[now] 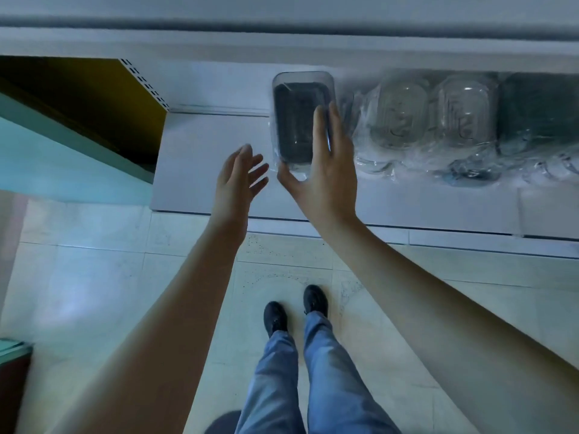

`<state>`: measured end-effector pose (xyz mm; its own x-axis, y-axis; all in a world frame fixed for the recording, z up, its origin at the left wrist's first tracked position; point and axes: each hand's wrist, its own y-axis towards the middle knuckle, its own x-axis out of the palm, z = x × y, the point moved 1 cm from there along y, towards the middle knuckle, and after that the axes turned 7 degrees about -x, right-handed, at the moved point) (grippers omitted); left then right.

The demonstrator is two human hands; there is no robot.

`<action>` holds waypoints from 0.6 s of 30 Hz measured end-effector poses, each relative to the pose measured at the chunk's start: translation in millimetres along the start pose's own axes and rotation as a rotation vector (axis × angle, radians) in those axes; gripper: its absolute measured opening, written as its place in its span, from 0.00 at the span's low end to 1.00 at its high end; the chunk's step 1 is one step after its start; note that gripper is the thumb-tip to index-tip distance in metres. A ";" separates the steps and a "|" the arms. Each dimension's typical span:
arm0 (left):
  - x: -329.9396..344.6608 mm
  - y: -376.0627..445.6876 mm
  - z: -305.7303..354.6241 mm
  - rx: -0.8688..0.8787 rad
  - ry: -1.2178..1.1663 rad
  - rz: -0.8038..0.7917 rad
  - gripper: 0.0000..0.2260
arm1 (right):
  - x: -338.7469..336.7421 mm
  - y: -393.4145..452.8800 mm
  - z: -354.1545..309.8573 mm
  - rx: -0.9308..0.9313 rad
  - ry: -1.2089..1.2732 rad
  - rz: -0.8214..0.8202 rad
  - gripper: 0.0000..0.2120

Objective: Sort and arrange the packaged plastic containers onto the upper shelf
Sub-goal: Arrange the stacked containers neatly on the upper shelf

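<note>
While the person's shoes [294, 311] stand on the tiled floor [109, 277] below both arms, the left hand [239, 180] hovers with fingers spread, holding nothing, probably ready to steady; just to its right the right hand [326, 170] clasps the dark wrapped container [294, 126], thumb at its near end, fingers along its far side, apparently aligning it on the white shelf [213, 158]; right of that hand lie clear packaged containers [432, 120], their count blurred by wrapping and cut off

Pale tiled floor [94, 277], speckled near white shelf [213, 158]. Yellow-brown perforated panel [94, 98] at left. Cool, dim light.
</note>
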<state>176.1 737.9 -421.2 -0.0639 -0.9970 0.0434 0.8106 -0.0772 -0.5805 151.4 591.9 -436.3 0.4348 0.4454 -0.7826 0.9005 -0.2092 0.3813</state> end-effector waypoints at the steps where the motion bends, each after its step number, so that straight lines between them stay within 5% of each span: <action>1: 0.2 2.5 3.0 -0.039 -0.040 -0.075 0.20 | -2.6 -7.9 -7.3 -0.045 0.022 -0.024 0.43; 3: -2.2 4.5 5.9 -0.069 -0.042 -0.139 0.21 | -4.2 -19.8 -17.7 -0.113 0.089 -0.096 0.44; 6: -19.6 8.0 4.3 -0.082 -0.072 0.010 0.19 | 1.3 -23.7 -16.8 -0.171 0.204 -0.255 0.43; 13: -78.7 6.1 -23.0 -0.137 -0.094 0.199 0.23 | 39.3 23.1 29.4 0.145 -0.198 -0.175 0.45; 18: -86.1 -3.1 -39.4 -0.140 -0.085 0.221 0.22 | 62.3 48.0 28.7 0.333 -0.325 -0.279 0.49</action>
<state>156.1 824.1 -455.1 0.1595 -0.9867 -0.0326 0.7108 0.1377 -0.6898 221.9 584.6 -480.8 0.1106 0.2428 -0.9638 0.9125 -0.4090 0.0017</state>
